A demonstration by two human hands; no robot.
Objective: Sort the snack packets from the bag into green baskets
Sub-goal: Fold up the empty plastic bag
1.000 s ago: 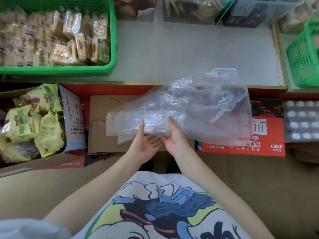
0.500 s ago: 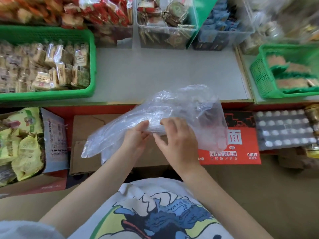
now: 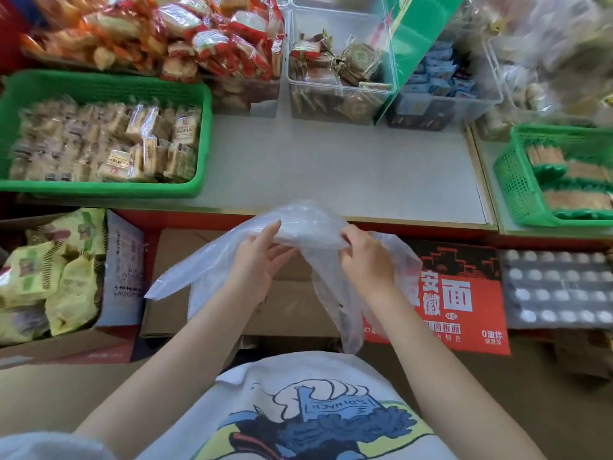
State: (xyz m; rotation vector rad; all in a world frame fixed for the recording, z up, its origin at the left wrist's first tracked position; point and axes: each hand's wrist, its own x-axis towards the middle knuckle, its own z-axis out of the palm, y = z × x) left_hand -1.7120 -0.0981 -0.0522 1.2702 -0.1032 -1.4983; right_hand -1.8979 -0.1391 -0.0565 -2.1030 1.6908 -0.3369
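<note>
A clear, crumpled plastic bag point(image 3: 308, 224) hangs in front of me at the shelf's front edge, with nothing visible inside it. My left hand point(image 3: 257, 260) grips its left part and my right hand point(image 3: 365, 260) pinches its right part. A green basket point(image 3: 204, 134) at the left of the shelf is packed with beige snack packets point(image 3: 109, 144). At the right edge stands a second green basket point(image 3: 512, 180) holding packets with green ends point(image 3: 577, 180).
Grey shelf surface point(image 3: 331, 167) lies between the baskets. Behind it stand clear bins of red packets point(image 3: 212, 38), brown snacks point(image 3: 335, 64) and blue packets point(image 3: 438, 74). Below the shelf are a box of yellow-green packs point(image 3: 49, 270), a cardboard box point(image 3: 185, 247) and a red noodle carton point(image 3: 457, 293).
The bag has been gathered from a wide spread sheet into a smaller bunch between my hands. My view has tilted up, bringing the back bins and right basket into sight.
</note>
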